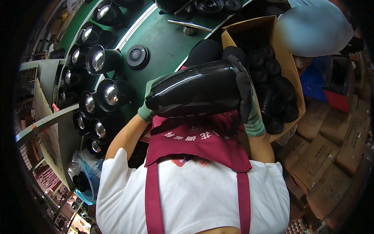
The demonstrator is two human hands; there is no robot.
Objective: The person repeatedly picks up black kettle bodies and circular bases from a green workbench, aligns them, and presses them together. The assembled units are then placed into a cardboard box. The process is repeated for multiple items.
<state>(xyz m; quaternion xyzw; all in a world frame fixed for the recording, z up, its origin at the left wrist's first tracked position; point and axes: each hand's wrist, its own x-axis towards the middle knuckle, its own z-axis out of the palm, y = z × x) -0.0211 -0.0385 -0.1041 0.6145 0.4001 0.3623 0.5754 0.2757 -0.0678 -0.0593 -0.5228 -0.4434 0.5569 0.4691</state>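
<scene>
Across my lap, on its side, lies a glossy black tapered flask body point(196, 90), held between both hands. My left hand point(147, 104), in a green glove, wraps round its left end, most of the fingers hidden behind it. At the wider right end my right hand point(246, 91), in a green glove with a dark coated palm, presses against the rim with its fingers pointing up and away from me. The inside of the flask body is out of sight. A round black lid-like part point(137, 56) rests on the green table point(161, 43) beyond my left hand.
Several black flask bodies with shiny silver insides point(99, 59) crowd the left side. A metal T-shaped tool point(190, 26) stands farther back. To the right, an open carton point(293, 74) holds black round parts. Beyond it is a person in a light-blue cap point(315, 29); stacked cartons point(315, 160) line the right.
</scene>
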